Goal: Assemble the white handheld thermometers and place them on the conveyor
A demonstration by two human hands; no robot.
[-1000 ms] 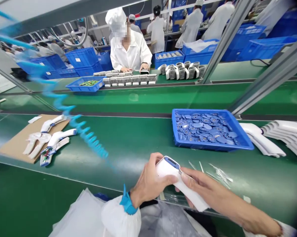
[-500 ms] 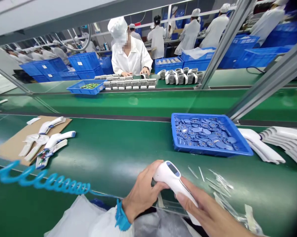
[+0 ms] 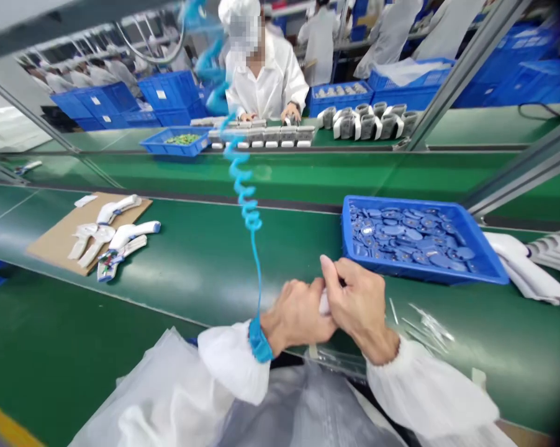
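Both my hands are closed around a white handheld thermometer (image 3: 325,303), of which only a small white piece shows between them. My left hand (image 3: 298,313) grips it from the left in a fist, with a blue wrist strap (image 3: 260,341) at the cuff. Pressed against it from the right is my right hand (image 3: 358,301), fingers curled and thumb raised. The thermometer's display is hidden by the hands. A blue tray (image 3: 424,273) full of blue oval parts stands just beyond my right hand.
Thermometer halves (image 3: 131,233) lie by a cardboard sheet (image 3: 59,241) on the left. White housings (image 3: 526,264) lie right of the tray, clear plastic strips (image 3: 431,326) near my right sleeve. A blue coiled cord (image 3: 245,186) rises from the strap. Across the line sits a co-worker (image 3: 266,74).
The thermometer's display side has gone out of sight as my right hand moved up beside the left and wrapped over it. The coiled cord swung from the left to upright in front.
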